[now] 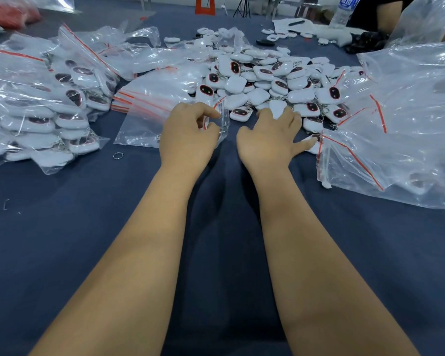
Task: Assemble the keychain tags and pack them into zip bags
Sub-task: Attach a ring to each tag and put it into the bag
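**Hands at the near edge of the tag heap**

Left of the heap of loose white tags (267,75) lie filled zip bags (49,109); a stack of empty zip bags (149,98) sits just beside the heap's left edge, and a loose metal ring (118,155) lies on the blue cloth (62,240) nearer than that. The left hand (188,134) pinches a clear bag (225,119) holding a keyring, at the heap's near edge. The right hand (270,140) reaches into the heap, fingers curled over a white tag (278,109); whether it grips is unclear. Right of the heap lie large clear bags (409,124).
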